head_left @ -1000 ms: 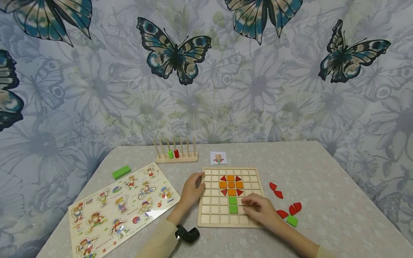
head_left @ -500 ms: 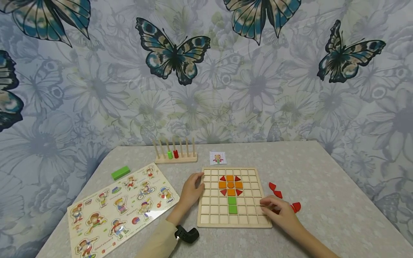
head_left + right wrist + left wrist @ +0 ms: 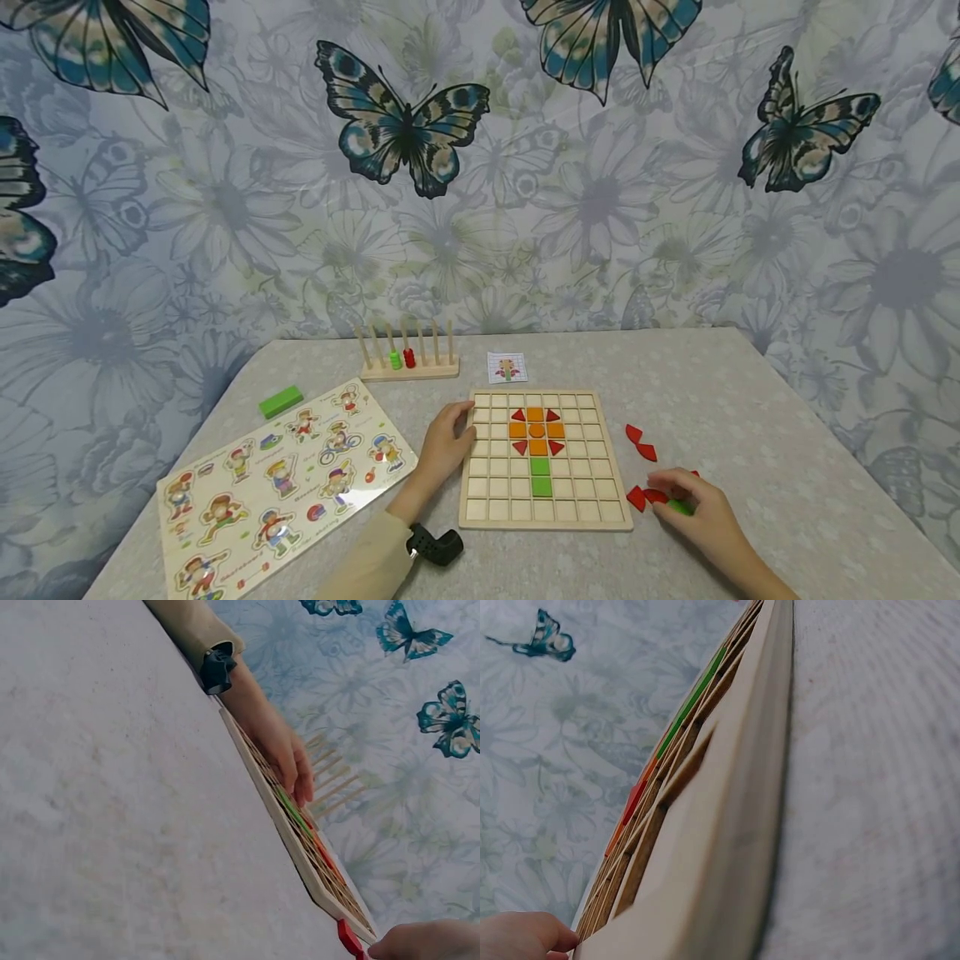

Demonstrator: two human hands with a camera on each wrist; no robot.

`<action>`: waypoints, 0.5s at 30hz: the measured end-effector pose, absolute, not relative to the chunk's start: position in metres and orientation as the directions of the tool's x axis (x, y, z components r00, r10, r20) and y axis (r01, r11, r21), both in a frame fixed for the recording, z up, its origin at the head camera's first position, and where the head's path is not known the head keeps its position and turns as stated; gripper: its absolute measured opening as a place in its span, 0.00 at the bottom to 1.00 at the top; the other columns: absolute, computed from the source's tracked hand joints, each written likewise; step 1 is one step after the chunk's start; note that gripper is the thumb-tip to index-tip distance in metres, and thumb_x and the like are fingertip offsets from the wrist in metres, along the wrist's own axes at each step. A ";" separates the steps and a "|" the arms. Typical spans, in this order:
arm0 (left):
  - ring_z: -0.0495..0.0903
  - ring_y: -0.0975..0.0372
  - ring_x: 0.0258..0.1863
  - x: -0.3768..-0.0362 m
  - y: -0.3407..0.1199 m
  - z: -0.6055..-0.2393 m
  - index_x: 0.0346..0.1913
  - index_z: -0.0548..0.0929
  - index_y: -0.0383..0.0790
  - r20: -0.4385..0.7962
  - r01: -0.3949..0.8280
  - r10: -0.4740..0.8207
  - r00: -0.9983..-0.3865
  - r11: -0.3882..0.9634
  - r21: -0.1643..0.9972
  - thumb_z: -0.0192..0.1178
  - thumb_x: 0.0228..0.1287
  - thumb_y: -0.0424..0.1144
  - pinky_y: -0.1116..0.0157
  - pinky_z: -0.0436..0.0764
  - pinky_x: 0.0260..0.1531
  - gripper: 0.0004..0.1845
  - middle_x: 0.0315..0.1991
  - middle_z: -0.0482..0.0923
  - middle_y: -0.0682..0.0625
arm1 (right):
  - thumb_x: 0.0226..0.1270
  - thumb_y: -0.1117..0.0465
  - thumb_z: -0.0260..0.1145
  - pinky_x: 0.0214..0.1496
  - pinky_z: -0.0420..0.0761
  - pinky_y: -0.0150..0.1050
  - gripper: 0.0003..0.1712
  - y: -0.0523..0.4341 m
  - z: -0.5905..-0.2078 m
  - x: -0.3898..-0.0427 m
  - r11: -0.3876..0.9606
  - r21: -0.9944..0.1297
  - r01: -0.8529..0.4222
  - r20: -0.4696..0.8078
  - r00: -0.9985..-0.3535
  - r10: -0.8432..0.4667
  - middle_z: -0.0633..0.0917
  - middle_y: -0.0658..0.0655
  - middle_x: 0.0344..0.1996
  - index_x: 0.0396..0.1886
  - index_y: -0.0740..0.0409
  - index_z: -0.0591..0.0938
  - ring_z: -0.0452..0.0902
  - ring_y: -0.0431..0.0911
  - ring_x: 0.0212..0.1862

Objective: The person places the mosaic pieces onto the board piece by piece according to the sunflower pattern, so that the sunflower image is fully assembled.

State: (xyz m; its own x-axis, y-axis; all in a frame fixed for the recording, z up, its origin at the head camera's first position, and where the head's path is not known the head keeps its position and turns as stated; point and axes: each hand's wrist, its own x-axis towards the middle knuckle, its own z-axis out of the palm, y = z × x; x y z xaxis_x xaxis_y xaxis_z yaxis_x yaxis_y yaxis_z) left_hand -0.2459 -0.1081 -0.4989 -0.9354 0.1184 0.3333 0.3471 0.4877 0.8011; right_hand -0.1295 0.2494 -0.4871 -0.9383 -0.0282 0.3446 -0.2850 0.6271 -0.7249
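My left hand (image 3: 447, 439) rests on the left edge of a wooden grid board (image 3: 480, 510), with its fingertips at the rim; its thumb and a fingertip show at the board's corner in the left wrist view. Orange squares, red triangles, an orange disc (image 3: 537, 430) and green squares (image 3: 541, 486) form a pattern on the board. Right of the board my right hand (image 3: 696, 506) is low over loose pieces, thumb and forefinger apart. A red piece (image 3: 655, 496) lies between those fingertips, and a green piece (image 3: 681, 507) shows under the hand. Another red piece (image 3: 636, 498) lies beside the fingertips.
Two red pieces (image 3: 641, 443) lie farther back on the right. A small pattern card (image 3: 507, 367) lies behind the board, beside a peg rack (image 3: 411, 370) with green and red beads. A picture puzzle board (image 3: 255, 500) and a green block (image 3: 281, 402) are at the left.
My right hand has moved from over the board's right part to the loose pieces at the right. One red piece now lies closer to the board's edge. My left hand has stayed put.
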 end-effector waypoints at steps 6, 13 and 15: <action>0.75 0.49 0.59 -0.247 -0.108 -0.499 0.58 0.76 0.31 0.336 0.343 0.109 -0.936 0.503 0.793 0.58 0.59 0.29 0.51 0.75 0.59 0.22 0.56 0.77 0.39 | 0.43 0.77 0.70 0.38 0.78 0.26 0.24 0.258 -0.488 -0.123 0.665 -0.715 -0.215 0.280 -0.960 -0.010 0.86 0.52 0.38 0.44 0.59 0.83 0.75 0.27 0.39; 0.75 0.49 0.59 -0.248 -0.108 -0.500 0.58 0.76 0.31 0.349 0.358 0.116 -0.930 0.504 0.786 0.58 0.59 0.29 0.51 0.75 0.59 0.21 0.55 0.77 0.39 | 0.42 0.79 0.68 0.37 0.77 0.26 0.26 0.257 -0.486 -0.122 0.653 -0.730 -0.201 0.254 -0.967 -0.014 0.85 0.51 0.40 0.45 0.58 0.83 0.74 0.29 0.39; 0.75 0.49 0.59 -0.248 -0.107 -0.500 0.57 0.76 0.31 0.348 0.356 0.113 -0.930 0.505 0.786 0.58 0.59 0.29 0.51 0.75 0.59 0.21 0.55 0.77 0.39 | 0.41 0.79 0.68 0.37 0.78 0.26 0.27 0.257 -0.486 -0.121 0.658 -0.724 -0.208 0.271 -0.963 -0.006 0.85 0.51 0.40 0.45 0.58 0.82 0.74 0.29 0.39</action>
State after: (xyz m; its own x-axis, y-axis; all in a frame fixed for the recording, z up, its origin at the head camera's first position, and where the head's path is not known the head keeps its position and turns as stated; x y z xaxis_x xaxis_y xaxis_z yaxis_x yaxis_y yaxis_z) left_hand -0.2479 -0.1073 -0.5002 -0.9304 0.1134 0.3485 0.3560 0.5052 0.7861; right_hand -0.1212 0.2566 -0.4855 -0.9627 -0.0060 0.2706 -0.2076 0.6579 -0.7239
